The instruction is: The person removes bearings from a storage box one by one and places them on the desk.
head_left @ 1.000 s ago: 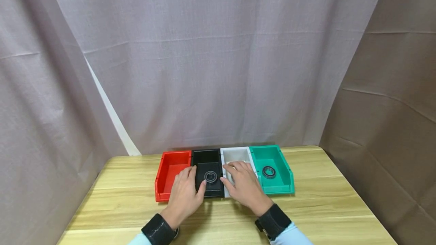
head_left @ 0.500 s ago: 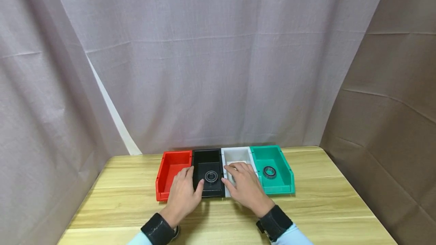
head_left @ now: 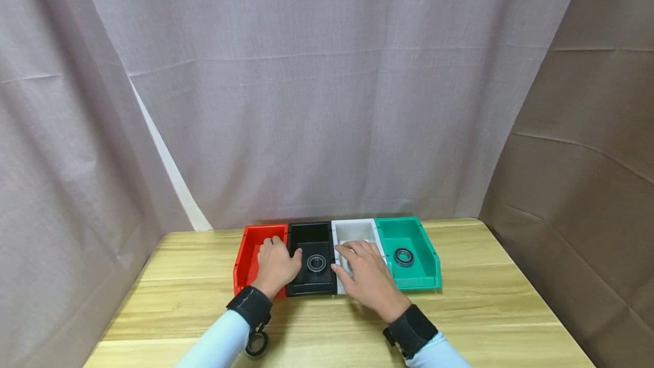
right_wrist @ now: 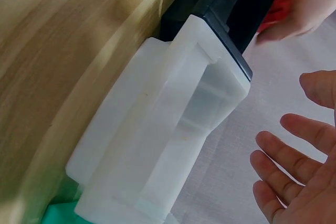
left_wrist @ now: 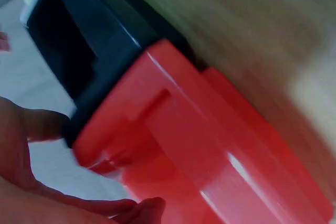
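Observation:
My left hand (head_left: 276,266) reaches over the red bin (head_left: 247,260), its fingers over the bin's inside and its thumb by the wall shared with the black bin (head_left: 311,287). In the left wrist view the thumb (left_wrist: 44,124) lies at the rim between those two bins, and I see nothing held. A ring-shaped bearing (head_left: 316,263) lies in the black bin. Fingers spread, my right hand (head_left: 369,280) hovers at the white bin (head_left: 356,229) and hides much of its inside; the right wrist view shows that hand (right_wrist: 304,166) apart from the bin. Another bearing (head_left: 403,257) lies in the green bin (head_left: 433,281).
The bins stand side by side near the far edge of the wooden table (head_left: 490,305). A dark bearing (head_left: 257,344) lies on the tabletop beside my left wrist. Grey curtains (head_left: 306,101) hang behind and at the sides.
My left hand has moved forward from the front of the red and black bins to over the red bin, which uncovers the bearing on the table. The right hand has hardly moved.

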Tool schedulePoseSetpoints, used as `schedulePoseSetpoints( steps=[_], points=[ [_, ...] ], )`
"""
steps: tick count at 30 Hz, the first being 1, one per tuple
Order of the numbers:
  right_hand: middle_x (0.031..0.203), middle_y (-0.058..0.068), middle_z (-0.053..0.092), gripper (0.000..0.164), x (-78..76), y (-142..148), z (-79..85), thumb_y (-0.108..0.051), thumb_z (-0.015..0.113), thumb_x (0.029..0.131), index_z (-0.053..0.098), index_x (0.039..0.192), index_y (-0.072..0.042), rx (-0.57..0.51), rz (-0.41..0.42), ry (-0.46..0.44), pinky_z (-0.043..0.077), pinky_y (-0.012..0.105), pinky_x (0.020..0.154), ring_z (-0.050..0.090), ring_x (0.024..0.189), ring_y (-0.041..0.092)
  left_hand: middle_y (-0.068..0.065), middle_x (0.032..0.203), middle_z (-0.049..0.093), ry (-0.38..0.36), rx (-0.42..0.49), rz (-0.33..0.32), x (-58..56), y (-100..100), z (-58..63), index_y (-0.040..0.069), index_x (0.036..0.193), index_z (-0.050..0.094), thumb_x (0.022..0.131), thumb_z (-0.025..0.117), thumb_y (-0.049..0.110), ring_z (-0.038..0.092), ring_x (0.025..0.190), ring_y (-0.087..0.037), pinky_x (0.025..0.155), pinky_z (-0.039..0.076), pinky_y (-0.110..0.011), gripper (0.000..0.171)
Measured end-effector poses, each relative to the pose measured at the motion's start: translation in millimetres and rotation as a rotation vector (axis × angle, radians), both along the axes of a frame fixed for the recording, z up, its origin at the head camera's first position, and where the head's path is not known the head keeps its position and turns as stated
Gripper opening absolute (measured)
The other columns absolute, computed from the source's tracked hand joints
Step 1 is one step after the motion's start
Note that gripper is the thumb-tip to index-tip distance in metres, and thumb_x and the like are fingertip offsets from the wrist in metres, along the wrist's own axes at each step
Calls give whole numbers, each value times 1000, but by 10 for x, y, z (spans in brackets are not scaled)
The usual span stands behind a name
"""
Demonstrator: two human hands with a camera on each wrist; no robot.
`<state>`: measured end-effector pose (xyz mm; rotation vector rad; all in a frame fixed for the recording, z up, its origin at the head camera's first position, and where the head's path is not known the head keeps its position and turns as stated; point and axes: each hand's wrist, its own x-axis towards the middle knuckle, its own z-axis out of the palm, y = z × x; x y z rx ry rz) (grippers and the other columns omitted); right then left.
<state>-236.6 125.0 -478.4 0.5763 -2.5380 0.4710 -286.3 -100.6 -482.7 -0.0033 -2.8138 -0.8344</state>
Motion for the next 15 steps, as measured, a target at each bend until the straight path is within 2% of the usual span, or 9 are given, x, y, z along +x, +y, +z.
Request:
schedulePoseSetpoints(
  steps=[7, 11, 15],
  points=[
    [128, 6, 75, 43, -1, -17, 41, -39, 73, 100, 74, 134, -13, 3, -1, -32, 48, 49, 110, 66, 124, 27, -34, 113, 61, -162, 93, 69, -398, 72, -46, -16, 113, 58, 97, 66, 30, 57, 108, -50, 100, 47, -62, 50],
    [128, 6, 75, 42, 3, -19, 43, -38, 73, 100, 74, 133, -13, -2, -7, -46, 48, 50, 111, 66, 124, 28, -32, 111, 66, -200, 138, 127, -629, 54, -214, -15, 113, 61, 100, 62, 29, 62, 105, -48, 95, 52, -59, 46],
    [128, 6, 75, 42, -1, -18, 33, -38, 73, 100, 74, 133, -13, -4, 0, -41, 48, 50, 110, 66, 124, 28, -26, 104, 73, -206, 138, 134, -897, 43, -505, -10, 109, 67, 101, 65, 28, 67, 92, -41, 83, 58, -52, 38]
  ],
)
